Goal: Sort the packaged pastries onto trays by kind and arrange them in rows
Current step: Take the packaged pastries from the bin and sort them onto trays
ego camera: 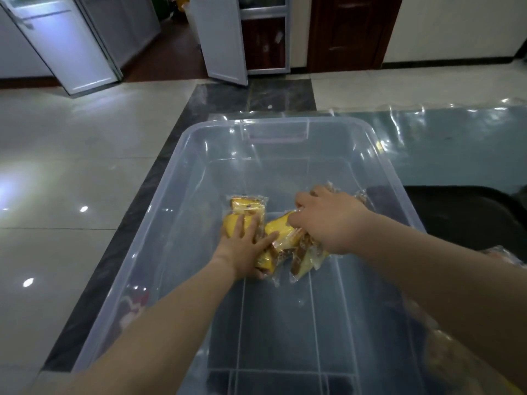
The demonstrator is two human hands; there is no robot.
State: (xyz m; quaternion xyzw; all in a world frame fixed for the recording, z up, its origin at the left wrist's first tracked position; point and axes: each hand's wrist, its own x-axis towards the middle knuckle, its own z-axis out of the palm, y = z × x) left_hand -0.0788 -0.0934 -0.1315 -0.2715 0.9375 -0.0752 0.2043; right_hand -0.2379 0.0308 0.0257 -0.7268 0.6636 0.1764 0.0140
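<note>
**Both hands down in the bin, gathering the last pastries**

The clear plastic bin (379, 155) took up most of the view, standing on a surface (456, 143) covered in shiny film. Its floor was bare apart from one small cluster of wrapped pastries near the middle. To the right, a dark tray (470, 218) sat just beside the bin wall; what it held could not be told.

The cluster: yellow cake slices in clear wrappers. One packet (247, 206) lay farthest out, long axis running away from the person. A bundle of packets (281, 238) lay between the hands, slanting from near-left to far-right.

Right hand (328, 220) was curled over the bundle's right end, fingers closed on the wrappers. Left hand (245, 246) lay flat with fingers spread, pressing a yellow slice and touching the bundle's left side; not gripping, as far as could be seen.

Judgement: the far packet lay nearer the left hand, just beyond its fingertips.
</note>
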